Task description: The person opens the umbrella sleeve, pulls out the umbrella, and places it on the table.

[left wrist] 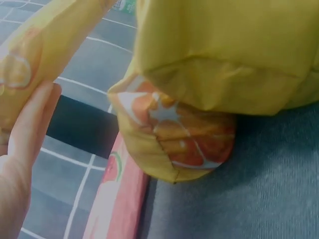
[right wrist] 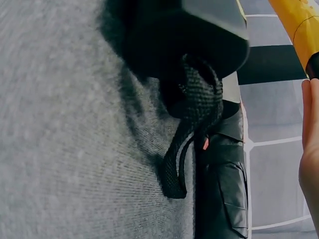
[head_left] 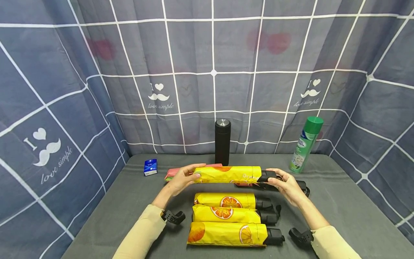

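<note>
A folded umbrella in a yellow sleeve with orange-fruit print is held level above the table by both hands. My left hand grips its sleeved left end, thumb in front and fingers behind. At the other end, the fingers and thumb of my right hand pinch the black handle. Below it lie three similar yellow umbrellas, a far one, a middle one and a near one, their black handles all to the right. The left wrist view shows the held umbrella at upper left.
Partly hidden behind the held umbrella lies a pink one; a black handle shows beside my right hand. At the back stand a black flask and a green spray can. A small blue packet lies back left. Grey-blue curtains enclose the table.
</note>
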The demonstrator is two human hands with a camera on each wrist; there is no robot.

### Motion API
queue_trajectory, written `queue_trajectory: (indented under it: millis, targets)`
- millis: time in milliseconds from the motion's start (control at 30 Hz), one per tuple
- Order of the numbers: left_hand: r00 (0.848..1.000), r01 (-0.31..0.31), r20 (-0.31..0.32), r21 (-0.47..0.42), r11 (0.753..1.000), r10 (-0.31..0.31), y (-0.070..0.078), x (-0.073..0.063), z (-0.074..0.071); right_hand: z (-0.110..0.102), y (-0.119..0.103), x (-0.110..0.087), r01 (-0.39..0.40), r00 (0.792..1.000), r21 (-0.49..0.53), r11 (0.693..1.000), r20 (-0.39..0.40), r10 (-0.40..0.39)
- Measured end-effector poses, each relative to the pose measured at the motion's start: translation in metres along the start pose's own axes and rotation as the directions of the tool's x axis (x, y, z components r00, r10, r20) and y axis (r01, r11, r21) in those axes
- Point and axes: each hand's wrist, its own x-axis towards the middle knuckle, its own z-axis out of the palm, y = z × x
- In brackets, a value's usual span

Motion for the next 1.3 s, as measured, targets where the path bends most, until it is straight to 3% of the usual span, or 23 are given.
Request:
queue_trajectory:
  millis: [200, 400, 667, 867, 1300]
  targets:
    - [0.999, 0.024, 0.044, 0.084, 0.996, -0.028, 0.003, -0.005, -0.005, 0.000, 0.001, -0.002, 0.043, 0.999, 0.088, 0.995, 0.013, -0.045]
    - [0.999, 0.034, 0.027, 0.102, 0.994, -0.037, -0.001, -0.014, -0.012, -0.004, 0.002, -0.005, 0.078, 0.996, 0.118, 0.990, 0.043, -0.084]
    - [0.999, -0.008, -0.038, 0.185, 0.983, 0.016, 0.000, -0.021, -0.018, -0.014, -0.002, -0.008, 0.126, 0.991, 0.145, 0.981, 0.033, -0.132]
    - [0.996, -0.009, -0.082, 0.197, 0.980, 0.026, 0.002, -0.030, -0.027, -0.020, -0.002, -0.011, 0.141, 0.989, 0.155, 0.978, 0.021, -0.146]
    - [0.994, -0.069, -0.070, 0.235, 0.970, 0.087, 0.003, -0.033, -0.037, -0.041, -0.012, -0.028, 0.188, 0.980, 0.200, 0.962, 0.034, -0.198]
